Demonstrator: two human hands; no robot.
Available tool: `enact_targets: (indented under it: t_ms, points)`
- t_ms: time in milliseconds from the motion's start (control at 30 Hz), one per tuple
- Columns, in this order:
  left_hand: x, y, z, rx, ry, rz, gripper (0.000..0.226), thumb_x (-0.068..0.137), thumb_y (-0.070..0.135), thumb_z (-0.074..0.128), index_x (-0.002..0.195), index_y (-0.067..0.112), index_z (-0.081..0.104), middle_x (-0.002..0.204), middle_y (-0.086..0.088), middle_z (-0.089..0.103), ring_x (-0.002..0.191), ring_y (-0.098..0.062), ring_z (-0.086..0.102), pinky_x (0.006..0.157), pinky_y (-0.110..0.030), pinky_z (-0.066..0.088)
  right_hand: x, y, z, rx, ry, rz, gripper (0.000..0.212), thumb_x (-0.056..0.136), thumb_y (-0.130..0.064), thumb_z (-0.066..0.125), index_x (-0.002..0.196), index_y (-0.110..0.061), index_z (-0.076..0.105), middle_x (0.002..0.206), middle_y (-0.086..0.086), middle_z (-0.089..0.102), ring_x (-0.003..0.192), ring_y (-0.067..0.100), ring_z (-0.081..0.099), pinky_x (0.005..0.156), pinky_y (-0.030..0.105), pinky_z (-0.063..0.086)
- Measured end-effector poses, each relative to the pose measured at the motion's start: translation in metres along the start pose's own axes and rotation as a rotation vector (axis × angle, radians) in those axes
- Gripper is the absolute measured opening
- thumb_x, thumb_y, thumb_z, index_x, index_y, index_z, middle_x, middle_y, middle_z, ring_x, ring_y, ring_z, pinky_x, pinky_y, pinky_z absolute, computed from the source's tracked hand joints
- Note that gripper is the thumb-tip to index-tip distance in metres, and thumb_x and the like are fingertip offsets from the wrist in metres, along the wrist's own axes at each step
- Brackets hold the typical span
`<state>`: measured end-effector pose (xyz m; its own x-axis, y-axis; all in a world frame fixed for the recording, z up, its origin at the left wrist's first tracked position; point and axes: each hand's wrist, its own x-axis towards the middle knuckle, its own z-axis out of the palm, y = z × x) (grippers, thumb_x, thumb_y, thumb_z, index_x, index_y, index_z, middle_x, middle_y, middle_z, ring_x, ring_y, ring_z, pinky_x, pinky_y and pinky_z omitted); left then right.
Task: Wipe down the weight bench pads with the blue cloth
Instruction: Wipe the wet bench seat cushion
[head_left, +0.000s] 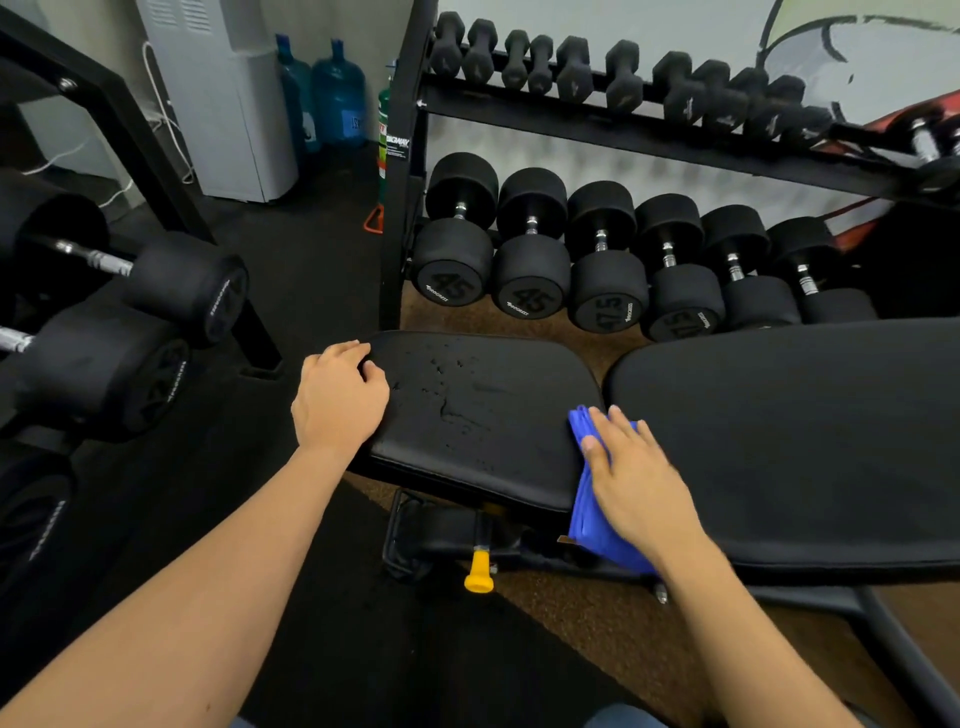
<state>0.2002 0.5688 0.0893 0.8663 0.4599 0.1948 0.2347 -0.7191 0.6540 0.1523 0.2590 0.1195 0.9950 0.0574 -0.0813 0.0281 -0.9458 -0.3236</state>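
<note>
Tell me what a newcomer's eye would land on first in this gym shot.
The bright blue cloth stands out, pressed under the flat right hand where the seat pad meets the back pad. Next come the droplets scattered on the seat pad, whose left end the left hand rests on. Behind, a rack of black dumbbells fills the view.

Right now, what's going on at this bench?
A person is wiping a gym bench. The right hand presses a blue cloth flat at the gap between the seat pad and the back pad. The left hand rests on the seat pad's other end. Wet drops lie on the seat pad, so it is not yet dry.
</note>
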Motion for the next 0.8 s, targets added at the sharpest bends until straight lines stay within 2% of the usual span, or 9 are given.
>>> enact_targets:
  t_ms: [233, 333, 433, 467, 533, 567, 633, 700, 800]
  points:
    - [0.001, 0.004, 0.002, 0.044, 0.013, -0.006, 0.039, 0.101, 0.03, 0.049, 0.136, 0.023, 0.063, 0.143, 0.006, 0.057, 0.133, -0.024, 0.046, 0.095, -0.047, 0.048, 0.116, -0.015, -0.003, 0.068, 0.028, -0.017, 0.049, 0.108, -0.032, 0.029, 0.156, -0.023, 0.031, 0.165, 0.005, 0.023, 0.149, 0.034, 0.023, 0.112, 0.051, 0.031]
    - [0.001, 0.004, 0.004, 0.049, 0.019, -0.004, 0.039, 0.101, 0.031, 0.048, 0.136, 0.023, 0.063, 0.143, 0.005, 0.057, 0.133, -0.026, 0.047, 0.096, -0.049, 0.048, 0.091, -0.01, 0.004, -0.011, 0.045, -0.061, 0.051, 0.107, -0.037, 0.021, 0.154, -0.022, 0.035, 0.163, 0.003, 0.029, 0.149, 0.031, 0.024, 0.112, 0.048, 0.033]
    - [0.001, 0.004, 0.005, 0.046, 0.032, -0.011, 0.039, 0.101, 0.03, 0.048, 0.136, 0.023, 0.064, 0.143, 0.006, 0.057, 0.133, -0.026, 0.047, 0.097, -0.049, 0.048, 0.017, -0.019, 0.009, -0.151, 0.182, -0.251, 0.055, 0.103, -0.038, 0.025, 0.138, -0.015, 0.06, 0.144, 0.006, 0.057, 0.138, 0.03, 0.048, 0.109, 0.043, 0.046]
    - [0.001, 0.004, 0.005, 0.045, 0.033, -0.012, 0.039, 0.1, 0.03, 0.048, 0.135, 0.023, 0.064, 0.143, 0.006, 0.057, 0.133, -0.026, 0.047, 0.097, -0.049, 0.049, -0.001, -0.021, 0.013, -0.153, 0.216, -0.296, 0.051, 0.103, -0.038, 0.029, 0.136, -0.017, 0.062, 0.143, 0.005, 0.058, 0.137, 0.03, 0.049, 0.107, 0.044, 0.048]
    - [0.001, 0.003, 0.005, 0.032, 0.038, -0.018, 0.039, 0.099, 0.031, 0.049, 0.134, 0.024, 0.065, 0.143, 0.008, 0.058, 0.132, -0.026, 0.048, 0.096, -0.05, 0.05, -0.005, -0.021, 0.012, -0.066, 0.09, -0.311, 0.048, 0.108, -0.039, 0.028, 0.149, -0.027, 0.047, 0.159, -0.002, 0.039, 0.15, 0.027, 0.027, 0.117, 0.042, 0.035]
    - [0.001, 0.003, 0.005, 0.027, 0.041, -0.022, 0.039, 0.099, 0.031, 0.049, 0.134, 0.024, 0.065, 0.142, 0.008, 0.058, 0.132, -0.026, 0.049, 0.096, -0.051, 0.05, 0.005, -0.019, 0.007, -0.039, 0.021, -0.274, 0.048, 0.109, -0.04, 0.026, 0.154, -0.031, 0.037, 0.164, -0.006, 0.027, 0.154, 0.025, 0.015, 0.12, 0.04, 0.028]
    - [0.003, 0.004, 0.004, 0.031, 0.038, -0.03, 0.039, 0.099, 0.031, 0.049, 0.134, 0.025, 0.064, 0.143, 0.009, 0.058, 0.133, -0.025, 0.048, 0.098, -0.05, 0.049, 0.048, -0.009, 0.006, -0.025, 0.054, -0.181, 0.049, 0.109, -0.038, 0.024, 0.157, -0.032, 0.03, 0.166, -0.006, 0.02, 0.154, 0.027, 0.007, 0.118, 0.042, 0.026]
    - [0.004, 0.004, 0.005, 0.039, 0.039, -0.036, 0.039, 0.099, 0.032, 0.049, 0.134, 0.026, 0.064, 0.143, 0.01, 0.057, 0.133, -0.024, 0.047, 0.098, -0.049, 0.048, 0.102, -0.008, -0.002, 0.077, 0.049, -0.074, 0.048, 0.108, -0.035, 0.023, 0.155, -0.03, 0.033, 0.166, -0.003, 0.023, 0.152, 0.031, 0.014, 0.115, 0.047, 0.029]
    - [0.004, 0.004, 0.006, 0.047, 0.045, -0.044, 0.039, 0.099, 0.032, 0.049, 0.133, 0.027, 0.065, 0.142, 0.011, 0.057, 0.132, -0.023, 0.048, 0.098, -0.049, 0.048, 0.166, -0.018, -0.009, 0.186, -0.012, -0.009, 0.045, 0.108, -0.034, 0.026, 0.15, -0.027, 0.042, 0.155, 0.003, 0.042, 0.138, 0.034, 0.039, 0.106, 0.045, 0.035]
